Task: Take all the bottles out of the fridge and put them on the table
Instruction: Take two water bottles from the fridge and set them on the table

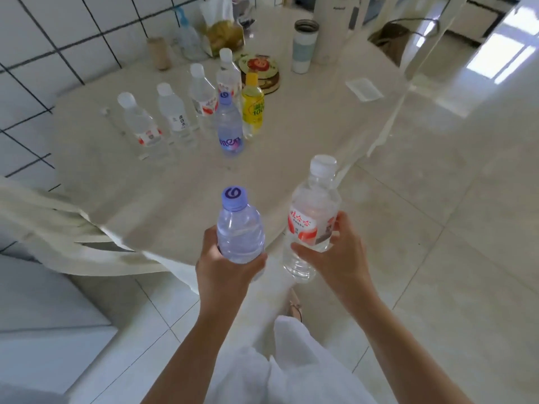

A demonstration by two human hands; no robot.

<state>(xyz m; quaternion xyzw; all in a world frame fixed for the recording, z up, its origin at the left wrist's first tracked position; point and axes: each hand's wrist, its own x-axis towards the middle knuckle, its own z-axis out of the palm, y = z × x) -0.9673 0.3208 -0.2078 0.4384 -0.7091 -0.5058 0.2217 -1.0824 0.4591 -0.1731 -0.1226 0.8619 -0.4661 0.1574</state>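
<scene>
While the person stands at its near edge, the round pale table (306,135) fills the upper half of the view, pushed up against a white tiled wall (58,48) with dark grout, and a cream chair (58,228) sits tucked in at the left. Beyond the table, glossy floor tiles (466,199) catch the window light. On the far side of the tabletop stand a tall white appliance (335,24) and, just beside it, a tumbler (304,46) with a pale band. Six bottles already stand upright on the table in a loose cluster: four clear water bottles with white caps (143,126) (176,118) (202,97) (229,74), a yellow bottle (253,107) and, nearest, a purple-capped bottle (230,128) with a purple label. Behind them lie a stack of round coasters (262,71) and a cardboard roll (159,52). Lower down, both bare arms reach forward over the floor, short of the table edge. Fingers of the left hand (226,266) curl round the lower body of a second purple-capped bottle (239,228), held upright, while the right hand (339,255) grips a clear bottle with a red and white label (313,217) (tilted slightly to the right), thumb across its front. A small white card (364,88) lies near the right rim
</scene>
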